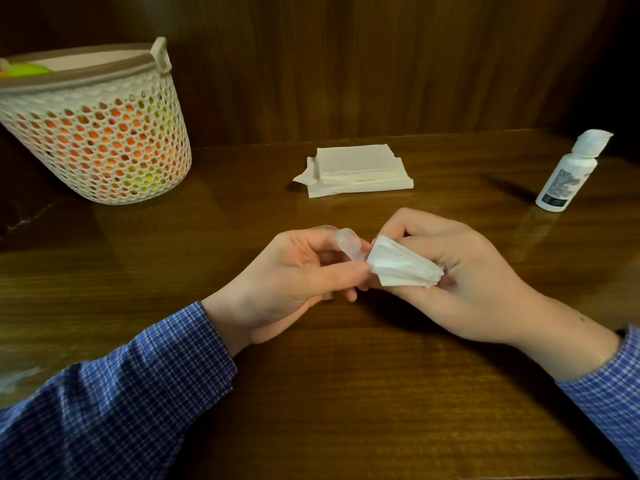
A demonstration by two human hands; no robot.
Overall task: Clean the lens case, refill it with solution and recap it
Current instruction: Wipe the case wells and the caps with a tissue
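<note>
Lens case: clear, light, likely slippery plastic, pinched in left hand above table, right hand clamping tissue against it; best gripped at edges.

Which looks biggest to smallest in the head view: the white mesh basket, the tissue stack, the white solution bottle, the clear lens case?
1. White perforated plastic basket
2. Stack of white folded tissues
3. White plastic solution bottle
4. Clear plastic lens case, though the hands hide part of it.
</note>
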